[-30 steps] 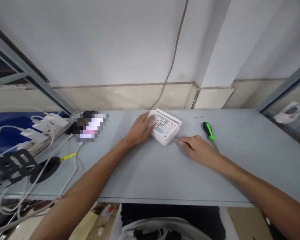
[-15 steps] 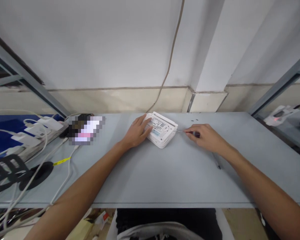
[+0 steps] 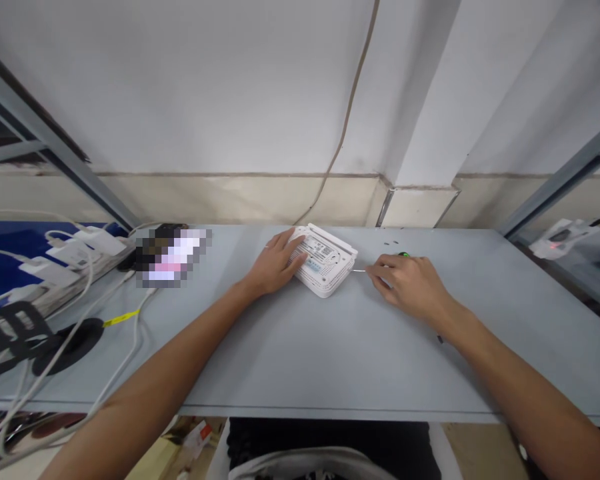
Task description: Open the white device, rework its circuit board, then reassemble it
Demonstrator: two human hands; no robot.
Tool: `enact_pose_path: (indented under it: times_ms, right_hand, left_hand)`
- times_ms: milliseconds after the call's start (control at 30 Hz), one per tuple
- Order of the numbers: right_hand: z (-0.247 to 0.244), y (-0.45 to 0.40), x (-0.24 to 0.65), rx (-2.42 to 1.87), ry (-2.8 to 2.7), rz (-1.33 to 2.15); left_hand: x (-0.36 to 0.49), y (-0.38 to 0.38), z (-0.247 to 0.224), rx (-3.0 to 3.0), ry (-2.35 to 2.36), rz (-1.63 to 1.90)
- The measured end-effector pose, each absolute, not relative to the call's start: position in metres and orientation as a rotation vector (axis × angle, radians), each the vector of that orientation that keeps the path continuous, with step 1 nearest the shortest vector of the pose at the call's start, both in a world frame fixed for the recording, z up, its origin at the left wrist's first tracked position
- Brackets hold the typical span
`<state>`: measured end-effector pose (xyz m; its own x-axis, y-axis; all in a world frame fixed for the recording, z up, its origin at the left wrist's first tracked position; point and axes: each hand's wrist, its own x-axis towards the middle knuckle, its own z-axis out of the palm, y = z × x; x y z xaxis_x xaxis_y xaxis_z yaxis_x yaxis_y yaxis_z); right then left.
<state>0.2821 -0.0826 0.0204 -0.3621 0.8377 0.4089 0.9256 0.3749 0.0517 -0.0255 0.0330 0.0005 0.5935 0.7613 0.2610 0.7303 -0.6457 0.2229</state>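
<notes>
A white router [image 3: 334,269] lies on the table with its labelled, vented underside up, its antenna edge toward the wall. My left hand [image 3: 276,265] grips its left side, thumb and fingers spread over the label's edge. In my right hand [image 3: 411,283] is a screwdriver [image 3: 359,271], pinched between thumb and fingers. Its thin metal shaft points left and meets the router's right side; the exact contact is too small to tell. Most of the handle is hidden by my fingers, apart from a green and black end showing behind them.
Small dark pieces [image 3: 391,243] lie beyond my right hand. A dark tip of something [image 3: 441,339] shows under my right forearm. At left are a lit, pixelated phone [image 3: 177,257], white chargers [image 3: 75,253] on a power strip, a black stand [image 3: 67,347] and white cables [image 3: 136,333].
My right hand has turned and lowered slightly, so the screwdriver's handle end now shows behind the fingers. The left hand and router have stayed in place; the view has shifted a little.
</notes>
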Motion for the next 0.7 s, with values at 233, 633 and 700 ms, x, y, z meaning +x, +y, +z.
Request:
enact_pose_path:
  times_ms: [233, 633, 700]
  right_hand:
    - [0.028, -0.084, 0.277, -1.687, -2.385, -0.367]
    - [0.066, -0.085, 0.240, -1.884, -2.615, -0.335]
    - [0.073, -0.076, 0.236, -1.862, -2.625, -0.288]
  left_hand:
    - [-0.027, 0.034, -0.002, 2.700, 1.269, 0.540]
    - [-0.024, 0.035, 0.000, 2.675, 1.271, 0.547]
    - [-0.025, 0.036, 0.000, 2.672, 1.266, 0.552]
